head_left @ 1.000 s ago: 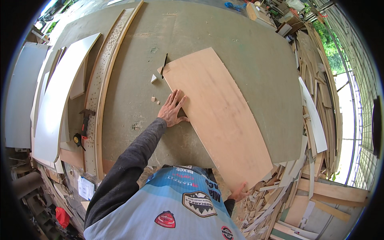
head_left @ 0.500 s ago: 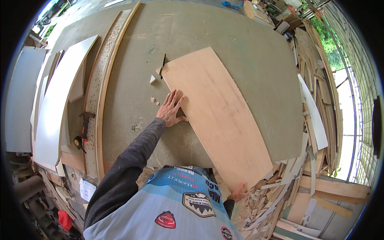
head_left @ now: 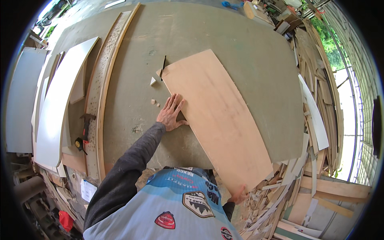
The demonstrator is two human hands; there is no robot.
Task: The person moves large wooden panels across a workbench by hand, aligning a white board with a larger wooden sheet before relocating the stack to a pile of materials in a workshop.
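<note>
A long plywood panel (head_left: pixel 224 116) lies slantwise on the grey-green worktop, its near end reaching past the front edge. My left hand (head_left: pixel 171 114) rests at its left edge, fingers spread flat on the wood and thumb apart. At the near end, my right hand (head_left: pixel 239 195) grips the panel's edge; part of that hand is hidden under or behind the wood. Beside the far left corner is a thin black stick-like thing (head_left: pixel 163 67), too small to name. A small white triangular block (head_left: pixel 153 81) and tiny wood bits (head_left: pixel 153 102) lie left of the panel.
A long wooden strip (head_left: pixel 116 60) runs along the worktop's left side, with a hammer (head_left: pixel 86 126) and a tape measure (head_left: pixel 79 143) by it. White panels (head_left: pixel 64 100) lean farther left. Offcuts (head_left: pixel 276 196) are heaped at the near right, and more boards (head_left: pixel 320 84) line the right side.
My left hand has slid slightly toward me along the panel's edge. The right hand stays at the near end. The whole view has shifted a little.
</note>
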